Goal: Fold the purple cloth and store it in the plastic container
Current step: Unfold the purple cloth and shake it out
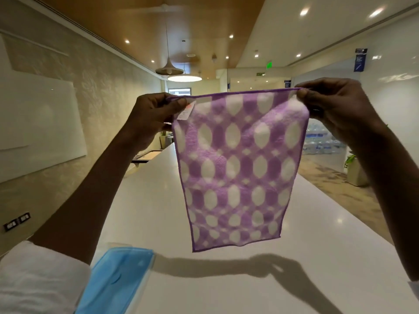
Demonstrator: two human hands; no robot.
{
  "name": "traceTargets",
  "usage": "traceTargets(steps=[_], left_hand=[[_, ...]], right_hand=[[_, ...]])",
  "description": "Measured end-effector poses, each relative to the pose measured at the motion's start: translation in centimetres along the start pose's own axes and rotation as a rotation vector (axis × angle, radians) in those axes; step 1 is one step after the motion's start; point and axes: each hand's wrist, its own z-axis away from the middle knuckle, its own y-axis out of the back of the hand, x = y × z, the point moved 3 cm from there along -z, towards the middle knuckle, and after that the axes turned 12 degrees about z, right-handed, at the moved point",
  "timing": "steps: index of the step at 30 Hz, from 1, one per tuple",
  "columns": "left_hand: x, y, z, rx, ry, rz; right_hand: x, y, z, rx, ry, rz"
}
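Note:
The purple cloth, patterned with white ovals, hangs unfolded in the air above the long white table. My left hand pinches its top left corner, where a small white label shows. My right hand pinches the top right corner. The top edge is stretched taut between both hands, and the lower edge hangs free just above the tabletop. A plastic container with a blue lid lies on the table at the lower left, partly hidden by my left sleeve.
The white table runs far ahead down the room. A whiteboard hangs on the left wall. A planter and stacked water bottles stand on the right. Pendant lamps hang from the ceiling.

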Motion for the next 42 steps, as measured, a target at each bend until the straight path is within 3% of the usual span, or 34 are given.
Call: traceTargets(steps=[6,10,20,30,35,42], left_hand=[[0.6,0.1,-0.3,-0.068,0.137,0.237],[-1.5,0.4,-0.5,-0.046,0.262,0.214],[-14.2,2.2,2.3,-0.041,0.57,-0.25],[-26.4,2.5,6.4,-0.077,0.667,-0.57],[-30.6,2.2,6.8,0.025,0.729,-0.536],[-35.6,2.1,6.6,0.22,0.797,-0.475]], right_hand=[[-0.6,-0.8,-0.9,-0.049,-0.126,-0.213],[1.9,-2.1,-0.5,-0.044,-0.257,-0.15],[14.0,-5.7,2.5,-0.148,-0.442,0.305],[25.3,-10.7,6.5,-0.305,-0.61,0.715],[30.1,-12.6,7.8,-0.3,-0.77,0.606],[35.5,-14.3,8.7,-0.083,-0.954,0.342]])
